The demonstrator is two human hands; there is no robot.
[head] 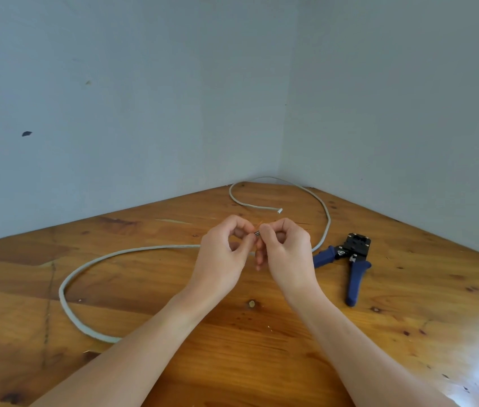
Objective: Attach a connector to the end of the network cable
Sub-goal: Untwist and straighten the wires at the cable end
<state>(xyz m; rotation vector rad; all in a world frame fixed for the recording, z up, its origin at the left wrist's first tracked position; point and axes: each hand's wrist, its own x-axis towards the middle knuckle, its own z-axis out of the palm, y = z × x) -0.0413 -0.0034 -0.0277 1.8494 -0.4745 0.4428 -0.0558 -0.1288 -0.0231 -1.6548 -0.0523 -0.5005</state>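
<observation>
Wooden table [261, 362] with a glossy, knotty top fills the low half of my view, pushed into a corner of two pale blue-grey walls [115, 98].

Nearest to me, at 6 o'clock, both forearms come up and meet over the middle of the table. My left hand [223, 254] and right hand [286, 254] have thumb and fingers curled, and together they pinch the near end of the grey network cable [91, 327]. Between the fingertips I see short thin wires, one orange; I judge I hold them close like this to straighten and order them before a connector goes on. Whether a connector is already in the fingers I cannot tell.

From the left hand the cable runs out toward 9 o'clock and loops back near my left forearm, so the slack lies flat and does not pull.

At 3 o'clock of the hands lies the blue-handled crimping tool [350, 259], handles spread, near the right hand, probably ready for pressing.

Farther, at 12 o'clock, the cable curves into the corner and its other end [279, 210] rests free on the wood.

No containers are in view.
</observation>
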